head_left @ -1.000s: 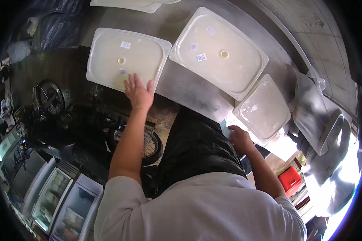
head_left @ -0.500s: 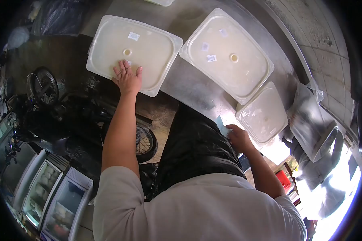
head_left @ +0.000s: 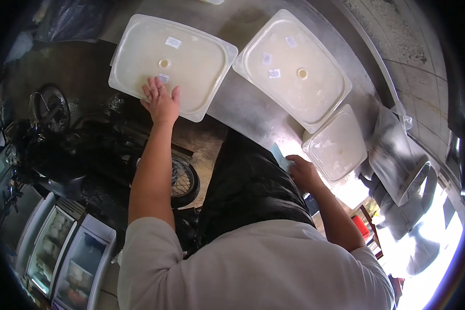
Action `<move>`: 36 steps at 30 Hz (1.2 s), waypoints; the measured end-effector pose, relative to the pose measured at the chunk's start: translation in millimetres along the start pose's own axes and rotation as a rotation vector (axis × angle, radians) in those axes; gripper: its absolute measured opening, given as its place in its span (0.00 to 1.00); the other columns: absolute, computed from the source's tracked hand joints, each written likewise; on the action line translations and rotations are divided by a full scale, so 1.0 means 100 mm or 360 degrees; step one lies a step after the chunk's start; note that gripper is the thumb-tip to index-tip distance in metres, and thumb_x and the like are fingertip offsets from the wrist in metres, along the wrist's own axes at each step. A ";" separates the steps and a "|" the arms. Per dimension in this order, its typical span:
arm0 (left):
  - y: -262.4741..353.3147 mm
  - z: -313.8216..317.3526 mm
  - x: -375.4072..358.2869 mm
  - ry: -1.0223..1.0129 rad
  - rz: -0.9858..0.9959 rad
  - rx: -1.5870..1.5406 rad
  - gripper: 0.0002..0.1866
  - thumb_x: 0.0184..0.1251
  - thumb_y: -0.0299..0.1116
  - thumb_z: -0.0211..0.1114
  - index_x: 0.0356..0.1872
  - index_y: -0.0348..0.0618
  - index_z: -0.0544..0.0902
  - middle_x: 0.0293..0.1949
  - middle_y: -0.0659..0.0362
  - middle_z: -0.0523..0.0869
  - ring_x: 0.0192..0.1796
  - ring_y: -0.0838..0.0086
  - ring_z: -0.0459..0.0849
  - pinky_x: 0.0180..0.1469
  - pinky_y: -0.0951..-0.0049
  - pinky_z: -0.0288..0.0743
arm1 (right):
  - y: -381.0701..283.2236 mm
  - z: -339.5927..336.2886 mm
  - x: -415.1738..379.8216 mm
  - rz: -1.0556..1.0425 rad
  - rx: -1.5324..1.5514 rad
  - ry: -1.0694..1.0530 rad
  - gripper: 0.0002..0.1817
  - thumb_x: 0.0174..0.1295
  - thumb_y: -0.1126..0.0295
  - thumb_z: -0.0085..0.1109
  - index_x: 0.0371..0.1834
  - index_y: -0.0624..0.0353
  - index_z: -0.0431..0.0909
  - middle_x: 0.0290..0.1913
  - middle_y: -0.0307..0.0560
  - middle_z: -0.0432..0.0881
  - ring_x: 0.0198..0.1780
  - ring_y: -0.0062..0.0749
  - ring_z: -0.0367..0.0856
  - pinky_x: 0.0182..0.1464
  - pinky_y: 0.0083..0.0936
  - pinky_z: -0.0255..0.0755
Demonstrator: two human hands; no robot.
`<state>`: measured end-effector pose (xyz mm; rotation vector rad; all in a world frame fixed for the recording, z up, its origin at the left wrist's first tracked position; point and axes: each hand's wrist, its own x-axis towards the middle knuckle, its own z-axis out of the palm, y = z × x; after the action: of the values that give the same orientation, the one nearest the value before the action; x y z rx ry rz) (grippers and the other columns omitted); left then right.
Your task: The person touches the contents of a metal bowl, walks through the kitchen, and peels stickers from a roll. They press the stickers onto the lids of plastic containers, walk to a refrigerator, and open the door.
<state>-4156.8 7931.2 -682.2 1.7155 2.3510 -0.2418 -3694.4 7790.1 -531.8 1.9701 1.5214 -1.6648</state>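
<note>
The large tub (head_left: 201,64) sits at the near edge of the worktop (head_left: 243,113), lid on, two labels (head_left: 173,42) in place. The left hand (head_left: 163,107), fingers spread, appears to rest on it. The middle tub (head_left: 315,95) is also covered, three labels present. The smaller tub (head_left: 329,150) is covered, no label discernible. The right hand (head_left: 303,174) pinches a pale blue slip (head_left: 280,156), unplaced.

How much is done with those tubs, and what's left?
The left tub and right tub look covered, with white labels on top. The left hand is spread at the left tub; the right hand holds a pale blue piece. The smaller tub shows no clear label. I can't tell what's left.
</note>
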 end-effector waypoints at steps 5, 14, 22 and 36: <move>0.18 -0.03 -0.13 -0.0053 0.0074 0.0082 0.44 0.77 0.61 0.54 0.83 0.43 0.57 0.85 0.48 0.51 0.85 0.42 0.46 0.77 0.27 0.48 | -0.16 -0.03 -0.01 0.0108 0.0047 -0.0024 0.19 0.69 0.68 0.53 0.62 0.55 0.80 0.39 0.66 0.87 0.46 0.60 0.88 0.52 0.46 0.79; 0.84 -0.10 -0.41 0.0329 0.0395 -0.0372 0.41 0.74 0.56 0.62 0.76 0.35 0.65 0.77 0.39 0.64 0.77 0.41 0.62 0.72 0.38 0.62 | -0.14 -0.01 -0.02 0.0127 0.0098 -0.0065 0.20 0.70 0.67 0.54 0.64 0.54 0.79 0.43 0.65 0.87 0.48 0.58 0.88 0.55 0.45 0.78; 0.41 0.02 -0.15 0.0087 -0.0007 0.0026 0.41 0.76 0.60 0.57 0.78 0.41 0.66 0.80 0.50 0.63 0.79 0.44 0.59 0.74 0.35 0.57 | 0.03 0.00 -0.04 0.0092 0.0047 0.0012 0.20 0.68 0.68 0.56 0.62 0.54 0.81 0.38 0.61 0.88 0.43 0.49 0.89 0.49 0.42 0.79; 1.67 -0.02 -0.77 -0.1236 -0.0431 -0.1964 0.33 0.78 0.47 0.65 0.73 0.35 0.69 0.58 0.47 0.83 0.50 0.61 0.88 0.50 0.61 0.83 | 0.06 0.08 0.08 0.0037 0.0031 -0.0046 0.21 0.70 0.66 0.53 0.66 0.50 0.80 0.50 0.65 0.87 0.55 0.61 0.86 0.61 0.49 0.77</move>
<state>-3975.7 7912.0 -660.1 0.5402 1.5013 0.3789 -3696.4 7786.1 -543.9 1.9569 1.4720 -1.6977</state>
